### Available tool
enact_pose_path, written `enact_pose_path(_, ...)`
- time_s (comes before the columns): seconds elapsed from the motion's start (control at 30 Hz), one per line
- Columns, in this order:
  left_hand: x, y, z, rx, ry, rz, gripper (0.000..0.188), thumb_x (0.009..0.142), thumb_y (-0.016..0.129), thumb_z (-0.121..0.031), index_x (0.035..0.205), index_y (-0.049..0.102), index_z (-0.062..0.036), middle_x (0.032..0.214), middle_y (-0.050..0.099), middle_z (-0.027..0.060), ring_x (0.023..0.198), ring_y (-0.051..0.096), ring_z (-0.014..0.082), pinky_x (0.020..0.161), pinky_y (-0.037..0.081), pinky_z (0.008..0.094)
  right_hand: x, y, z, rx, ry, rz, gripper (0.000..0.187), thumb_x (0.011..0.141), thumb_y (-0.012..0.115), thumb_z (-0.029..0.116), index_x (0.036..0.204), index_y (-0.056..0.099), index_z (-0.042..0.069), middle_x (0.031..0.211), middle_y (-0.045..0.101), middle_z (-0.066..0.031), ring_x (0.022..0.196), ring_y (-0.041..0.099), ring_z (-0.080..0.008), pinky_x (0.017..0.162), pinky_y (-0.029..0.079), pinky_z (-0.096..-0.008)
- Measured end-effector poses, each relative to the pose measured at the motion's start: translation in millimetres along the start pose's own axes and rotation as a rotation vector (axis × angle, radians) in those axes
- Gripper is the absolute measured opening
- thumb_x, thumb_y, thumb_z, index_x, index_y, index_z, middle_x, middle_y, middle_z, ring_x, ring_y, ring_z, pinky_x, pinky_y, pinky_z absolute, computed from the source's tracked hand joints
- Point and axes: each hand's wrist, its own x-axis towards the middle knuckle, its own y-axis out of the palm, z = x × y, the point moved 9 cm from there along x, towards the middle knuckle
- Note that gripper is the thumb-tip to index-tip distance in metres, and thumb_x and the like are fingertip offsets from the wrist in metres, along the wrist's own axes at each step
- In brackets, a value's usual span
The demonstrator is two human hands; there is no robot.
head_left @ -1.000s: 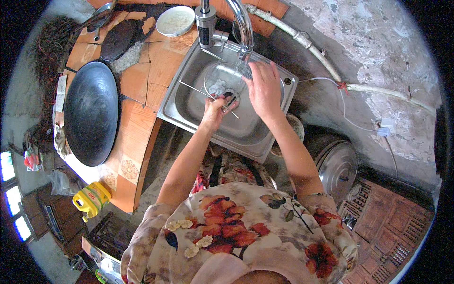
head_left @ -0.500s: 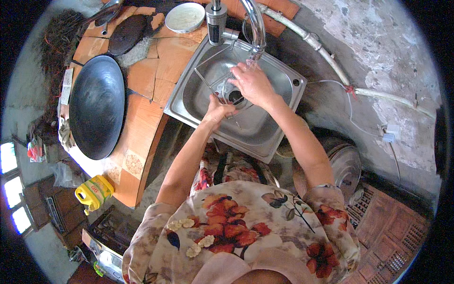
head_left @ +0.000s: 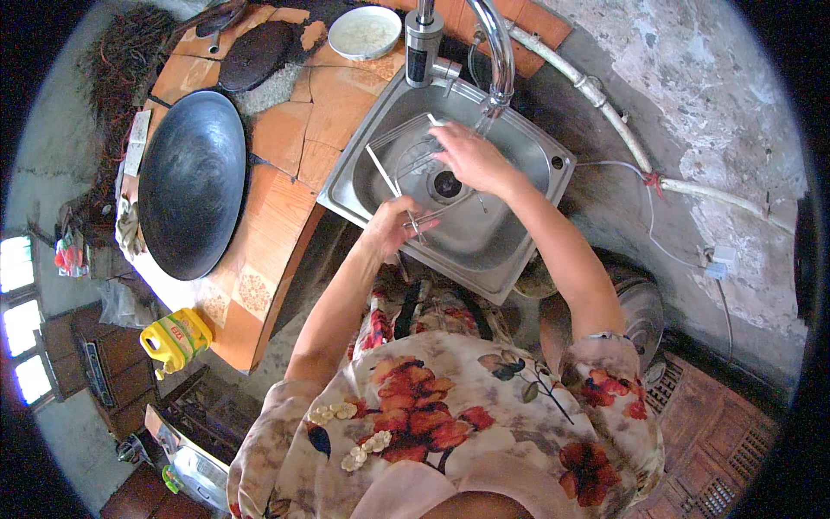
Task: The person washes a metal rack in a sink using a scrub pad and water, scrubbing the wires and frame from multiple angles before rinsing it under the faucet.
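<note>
Over the sink point(head_left: 536, 227) I hold a thin metal wire rack point(head_left: 382, 169) with straight legs and a curved ring, tilted above the basin. My left hand point(head_left: 393, 227) is closed around the rack's near side, where its bars cross. At its far side, my right hand point(head_left: 474, 161) has its fingers bent against the rack, just left of the water falling from the faucet point(head_left: 500, 86). Part of the rack blurs into the shiny steel behind it. Between my hands, the round drain point(head_left: 446, 184) shows at the bottom of the basin.
A large black wok point(head_left: 194, 186) lies on the tiled counter point(head_left: 281, 208) at the left. Behind it are a dark round lid point(head_left: 256, 55) and a white bowl point(head_left: 365, 33). A yellow jug point(head_left: 176, 339) stands by the counter's near corner. White pipe point(head_left: 622, 138) runs along the right wall.
The rack has tilted and moved leftward in the sink, uncovering the drain. My right hand has left the water stream for the rack's far end. The whole view has shifted slightly.
</note>
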Motion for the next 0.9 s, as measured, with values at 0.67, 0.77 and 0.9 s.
enact_pose_path(0.67,-11.0,27.2,19.6,-0.116,-0.161,0.035,0.045,0.062,0.06,-0.003,0.105,0.044,0.0024,0.087,0.054,0.0121,0.088,0.057,0.0306,0.089,0.05,0.0579,-33.0,-36.9,-112.1,0.384,0.483,-0.325,0.036,0.095,0.052,0.035,0.11,0.056,0.002,0.08,0.061,-0.0078,0.065,0.059,-0.0173,0.058,0.051,-0.0317)
enact_pose_path(0.77,-12.3,26.4,15.6,-0.097,-0.129,0.042,0.048,0.062,0.059,-0.002,0.108,0.044,0.0024,0.086,0.054,0.0111,0.086,0.058,0.0273,0.089,0.05,0.058,-45.3,-14.0,-96.5,0.596,0.392,-0.082,0.034,0.09,0.061,0.028,0.114,0.056,0.005,0.093,0.063,-0.0122,0.079,0.061,-0.024,0.073,0.05,-0.0348)
enact_pose_path(0.9,-8.5,26.6,13.5,0.066,-0.093,0.045,0.058,0.063,0.06,-0.003,0.118,0.042,-0.0018,0.087,0.055,0.0095,0.084,0.058,0.0234,0.086,0.051,0.0561,-48.9,-17.9,-53.5,0.114,-0.023,-0.02,0.035,0.081,0.069,0.01,0.114,0.061,0.006,0.095,0.058,-0.0087,0.094,0.056,-0.0242,0.08,0.048,-0.0342)
